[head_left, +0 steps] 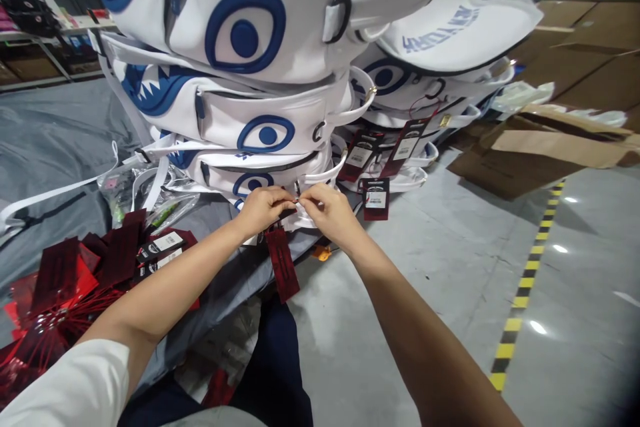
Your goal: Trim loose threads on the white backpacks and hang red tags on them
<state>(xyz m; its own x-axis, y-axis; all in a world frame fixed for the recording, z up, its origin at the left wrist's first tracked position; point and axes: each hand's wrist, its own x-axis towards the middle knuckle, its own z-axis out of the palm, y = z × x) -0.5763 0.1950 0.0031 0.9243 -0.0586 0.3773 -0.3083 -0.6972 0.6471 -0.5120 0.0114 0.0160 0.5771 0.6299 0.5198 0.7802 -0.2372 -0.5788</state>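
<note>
White bags with blue eye patches are piled up in front of me. At the side of a low bag, close to its strap, my left hand and my right hand meet fingertip to fingertip. Both are closed in a pinch on the thin red cord of a hang tag, mostly hidden by the fingers. The dark red hang tag dangles just below my left hand. To the right, more tags hang from a second pile of white bags.
A heap of red hang tags with bunched cords lies on the grey cloth at left, near clear plastic packaging. An opened brown carton stands at right, by yellow-and-black floor tape.
</note>
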